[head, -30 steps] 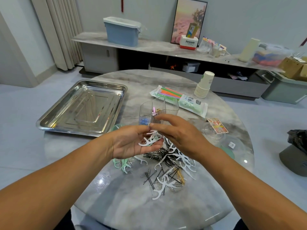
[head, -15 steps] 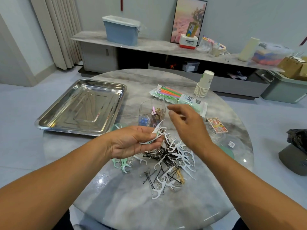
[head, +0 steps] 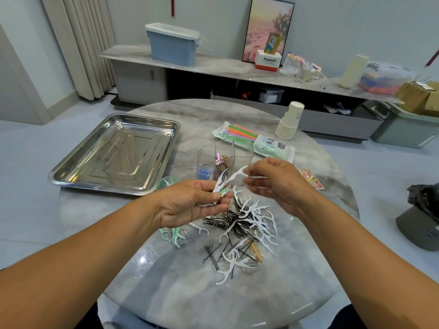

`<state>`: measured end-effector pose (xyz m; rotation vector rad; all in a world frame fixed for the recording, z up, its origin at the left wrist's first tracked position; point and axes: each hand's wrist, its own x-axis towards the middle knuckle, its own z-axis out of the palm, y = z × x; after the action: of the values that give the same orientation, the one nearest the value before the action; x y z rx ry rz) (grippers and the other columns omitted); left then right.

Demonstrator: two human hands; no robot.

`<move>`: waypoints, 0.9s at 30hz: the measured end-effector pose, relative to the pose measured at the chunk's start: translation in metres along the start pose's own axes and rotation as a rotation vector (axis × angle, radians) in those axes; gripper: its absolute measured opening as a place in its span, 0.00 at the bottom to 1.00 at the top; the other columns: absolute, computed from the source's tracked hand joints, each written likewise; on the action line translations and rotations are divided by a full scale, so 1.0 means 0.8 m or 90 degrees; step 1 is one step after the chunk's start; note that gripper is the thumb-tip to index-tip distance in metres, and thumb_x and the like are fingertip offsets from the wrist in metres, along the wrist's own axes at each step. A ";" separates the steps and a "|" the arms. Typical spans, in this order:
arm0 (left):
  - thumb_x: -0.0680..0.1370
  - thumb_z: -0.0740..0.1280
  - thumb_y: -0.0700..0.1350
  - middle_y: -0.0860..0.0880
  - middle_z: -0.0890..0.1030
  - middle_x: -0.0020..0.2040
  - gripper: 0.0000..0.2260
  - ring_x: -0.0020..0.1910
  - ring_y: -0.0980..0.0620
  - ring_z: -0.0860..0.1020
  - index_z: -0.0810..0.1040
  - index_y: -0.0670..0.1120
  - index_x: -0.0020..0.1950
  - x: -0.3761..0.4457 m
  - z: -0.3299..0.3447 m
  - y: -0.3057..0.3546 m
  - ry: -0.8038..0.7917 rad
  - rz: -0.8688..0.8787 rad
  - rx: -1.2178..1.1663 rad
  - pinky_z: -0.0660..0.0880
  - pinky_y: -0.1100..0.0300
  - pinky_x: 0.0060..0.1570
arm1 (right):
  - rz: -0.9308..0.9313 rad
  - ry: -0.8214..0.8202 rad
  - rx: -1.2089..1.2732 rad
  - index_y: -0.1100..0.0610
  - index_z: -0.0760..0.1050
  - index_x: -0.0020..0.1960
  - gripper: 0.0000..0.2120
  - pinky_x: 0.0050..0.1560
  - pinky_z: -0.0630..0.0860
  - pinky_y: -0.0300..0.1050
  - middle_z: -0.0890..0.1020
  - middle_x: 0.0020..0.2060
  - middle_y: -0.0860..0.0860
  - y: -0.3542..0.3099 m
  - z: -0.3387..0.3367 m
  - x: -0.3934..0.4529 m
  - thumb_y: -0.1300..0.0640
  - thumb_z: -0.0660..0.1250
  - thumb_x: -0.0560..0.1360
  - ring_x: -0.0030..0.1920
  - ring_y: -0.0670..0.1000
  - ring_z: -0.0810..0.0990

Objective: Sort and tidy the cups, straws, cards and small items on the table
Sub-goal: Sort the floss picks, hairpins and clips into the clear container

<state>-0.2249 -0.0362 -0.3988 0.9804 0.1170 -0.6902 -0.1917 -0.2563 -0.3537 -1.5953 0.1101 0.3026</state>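
Left hand palm up over the round grey desk, fingers curled round a little bunch of floss picks, white ones and a green one, thumb on top. Right hand just beside it and a bit higher, fingertips pinching one white floss pick by its thin end. Its other end very near the bunch in the left hand; touching or not, cannot tell.

Under both hands, on the desk, a messy pile of white floss picks mixed with black hair pins. More pins and picks scattered a little nearer the body. A few green floss picks lying under the left wrist.

Behind the hands, a clear plastic box standing up, with small things inside, too small to tell. Behind that, a pack of colored straws lying flat. Right of the pack, a stack of paper cups, upside down. A small pack of cards flat on the desk, just past the right hand.

Far left on the desk, a shiny metal tray.
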 end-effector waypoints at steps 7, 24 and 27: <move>0.81 0.63 0.56 0.35 0.81 0.58 0.26 0.56 0.42 0.83 0.78 0.32 0.62 0.003 -0.001 0.006 0.026 -0.016 -0.077 0.81 0.50 0.58 | -0.736 0.143 -0.558 0.56 0.78 0.44 0.03 0.47 0.76 0.51 0.82 0.43 0.49 0.016 0.016 -0.013 0.59 0.71 0.76 0.44 0.52 0.81; 0.86 0.59 0.41 0.48 0.78 0.43 0.12 0.35 0.57 0.73 0.77 0.41 0.65 -0.004 0.008 0.005 0.122 0.096 0.242 0.74 0.64 0.36 | 0.078 -0.115 0.035 0.63 0.80 0.55 0.18 0.26 0.72 0.36 0.82 0.35 0.54 0.019 0.059 -0.007 0.51 0.76 0.73 0.29 0.47 0.76; 0.86 0.58 0.45 0.47 0.75 0.41 0.15 0.39 0.52 0.72 0.76 0.52 0.71 -0.011 0.008 0.005 0.157 0.159 0.527 0.72 0.57 0.42 | 0.090 -0.100 0.093 0.65 0.79 0.54 0.12 0.30 0.78 0.36 0.81 0.34 0.54 0.017 0.068 -0.005 0.59 0.75 0.75 0.29 0.47 0.79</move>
<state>-0.2309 -0.0359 -0.3890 1.8388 -0.0882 -0.3731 -0.2058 -0.2038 -0.3672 -1.4171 0.1211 0.5164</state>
